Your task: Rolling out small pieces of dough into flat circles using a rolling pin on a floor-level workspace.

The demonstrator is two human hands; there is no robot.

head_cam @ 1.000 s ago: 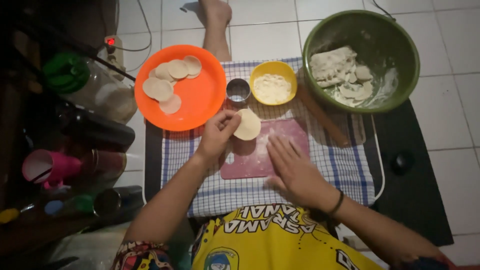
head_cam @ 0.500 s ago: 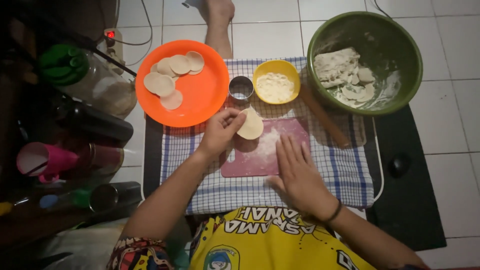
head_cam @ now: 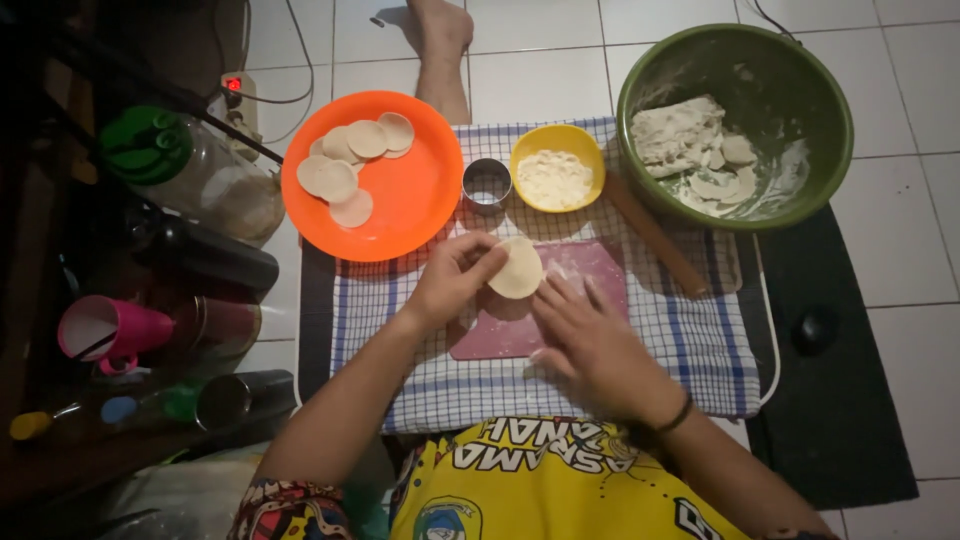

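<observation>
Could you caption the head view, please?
Left hand lifts a dough round over the pink board; right hand rests there.

White tiled floor (head_cam: pixel 920 190), dark mat (head_cam: pixel 840 400) (rt side), dim clutter left

Home kitchen floor setup, not a commercial space: white tiled floor (head_cam: pixel 930 260) with a checked cloth (head_cam: pixel 690 340) spread on it as the work area, bare foot (head_cam: pixel 442 40) at 12 o'clock. Household plastic ware around: orange plate (head_cam: pixel 420 200) at 11, yellow bowl (head_cam: pixel 557 178) at 12, green basin (head_cam: pixel 780 90) at 1. Power strip (head_cam: pixel 232 95) on the floor at 11, pink cup (head_cam: pixel 110 330) and bottles (head_cam: pixel 190 255) cluttered at 9.
</observation>
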